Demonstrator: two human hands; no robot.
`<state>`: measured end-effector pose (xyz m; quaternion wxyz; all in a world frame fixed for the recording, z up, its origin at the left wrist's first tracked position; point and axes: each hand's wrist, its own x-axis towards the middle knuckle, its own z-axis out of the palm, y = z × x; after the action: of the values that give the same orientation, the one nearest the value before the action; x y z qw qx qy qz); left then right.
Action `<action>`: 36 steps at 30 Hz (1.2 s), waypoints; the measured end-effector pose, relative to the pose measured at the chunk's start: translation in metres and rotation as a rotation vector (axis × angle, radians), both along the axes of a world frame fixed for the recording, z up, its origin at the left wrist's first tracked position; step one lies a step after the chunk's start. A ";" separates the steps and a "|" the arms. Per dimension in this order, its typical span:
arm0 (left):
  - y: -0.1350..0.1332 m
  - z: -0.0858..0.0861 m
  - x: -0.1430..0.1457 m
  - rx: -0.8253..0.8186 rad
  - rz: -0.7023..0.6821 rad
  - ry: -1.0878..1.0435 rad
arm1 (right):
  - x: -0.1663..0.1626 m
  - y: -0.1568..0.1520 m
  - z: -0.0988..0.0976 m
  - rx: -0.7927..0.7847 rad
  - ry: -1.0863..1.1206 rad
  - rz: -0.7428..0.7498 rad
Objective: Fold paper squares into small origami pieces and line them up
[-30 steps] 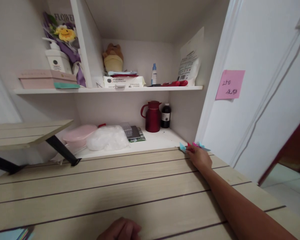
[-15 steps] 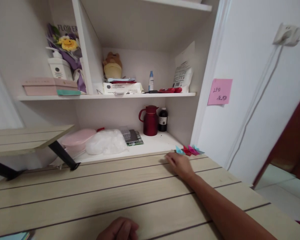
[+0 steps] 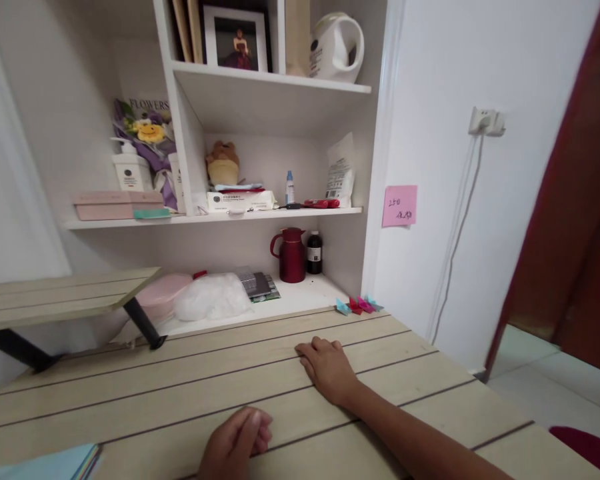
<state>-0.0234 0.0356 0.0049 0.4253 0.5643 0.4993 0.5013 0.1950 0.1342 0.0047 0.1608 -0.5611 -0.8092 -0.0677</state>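
Note:
My right hand (image 3: 327,367) lies palm down on the wooden slatted table (image 3: 205,380), fingers stretched forward, holding nothing. My left hand (image 3: 235,440) rests near the table's front edge with its fingers curled into a loose fist; nothing shows in it. Several small folded paper shapes (image 3: 359,305) in blue, red and pink sit in a row at the table's far right corner, apart from both hands. A stack of coloured paper sheets (image 3: 45,463) lies at the front left corner.
White shelves behind the table hold a red jug (image 3: 291,255), a dark bottle (image 3: 314,253), a clear plastic bag (image 3: 211,296), a pink lidded bowl (image 3: 163,293) and a wipes pack (image 3: 240,200). A wooden riser (image 3: 60,297) stands at left. A pink note (image 3: 399,205) sticks on the wall.
My right hand has let go of the folded paper shapes at the far corner and drawn back toward me, flat on the table. The view has tilted up and pulled back.

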 end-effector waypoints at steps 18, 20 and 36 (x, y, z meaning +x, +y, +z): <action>-0.111 0.040 -0.028 0.646 -0.324 1.120 | -0.089 -0.111 -0.029 0.006 0.105 0.447; -0.128 0.049 -0.060 0.627 -0.273 1.121 | -0.092 -0.114 -0.028 0.024 0.116 0.462; -0.133 0.055 -0.238 0.105 0.192 1.213 | -0.087 -0.106 -0.026 -0.044 0.185 0.512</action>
<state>-0.2609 -0.0974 0.0594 -0.0099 0.7217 0.6756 0.1507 0.1076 0.0287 -0.0218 0.2339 -0.3452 -0.9078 0.0443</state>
